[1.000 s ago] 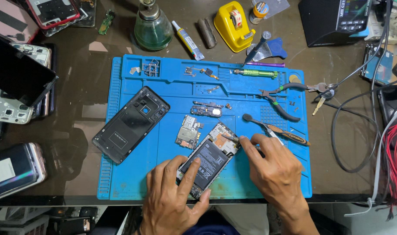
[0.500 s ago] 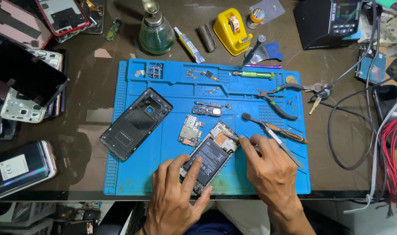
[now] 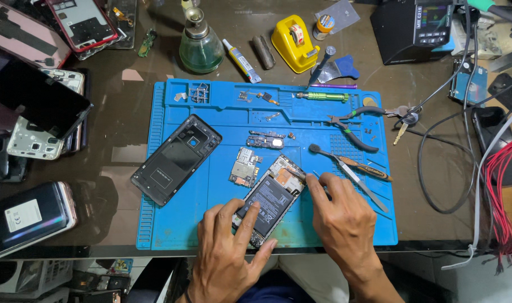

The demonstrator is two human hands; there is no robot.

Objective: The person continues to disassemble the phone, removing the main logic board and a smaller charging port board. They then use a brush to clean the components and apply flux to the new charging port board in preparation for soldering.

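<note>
Fingers of the left hand (image 3: 231, 258) are spreading flat over the lower half of an opened phone (image 3: 270, 201) lying tilted on the blue repair mat (image 3: 211, 112), pinning it down, while the right hand (image 3: 343, 216) is pinching slim tweezers (image 3: 311, 176) at the phone's upper right corner. The phone looks light, stiff and fragile with battery and boards exposed, best held by its frame edges. A loose circuit board (image 3: 245, 167) is lying just beside it.

Left hand (image 3: 229, 255) flat with fingers (image 3: 246, 221) spread, right hand (image 3: 343, 216) beside it, forefinger extended.
</note>
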